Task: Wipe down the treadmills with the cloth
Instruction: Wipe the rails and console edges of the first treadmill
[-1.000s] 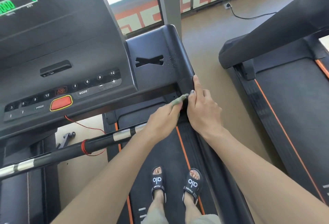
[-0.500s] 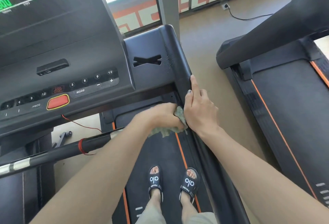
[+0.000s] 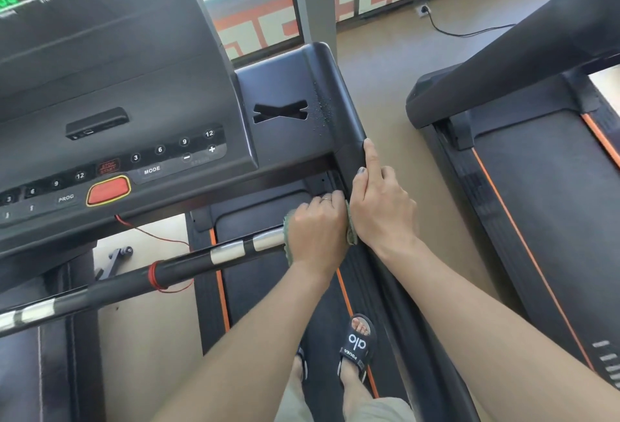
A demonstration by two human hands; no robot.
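I stand on a black treadmill [image 3: 288, 92] with a lit console at the upper left. My left hand [image 3: 318, 233] grips a grey-green cloth [image 3: 351, 233] around the right end of the black crossbar [image 3: 201, 262], just below the console. Most of the cloth is hidden under that hand; only its edges show. My right hand [image 3: 382, 210] rests on the treadmill's right side rail [image 3: 349, 119], index finger stretched up along it, the other fingers curled over the rail. The two hands touch.
A second treadmill [image 3: 536, 160] stands to the right across a strip of tan floor. A red safety cord [image 3: 154, 275] loops round the crossbar. A black power cable [image 3: 469, 32] runs over the floor by the window. My sandalled feet [image 3: 357, 348] are on the belt.
My left hand has dropped from the rail corner onto the crossbar's end and closed the cloth round it. My right hand stays on the side rail.
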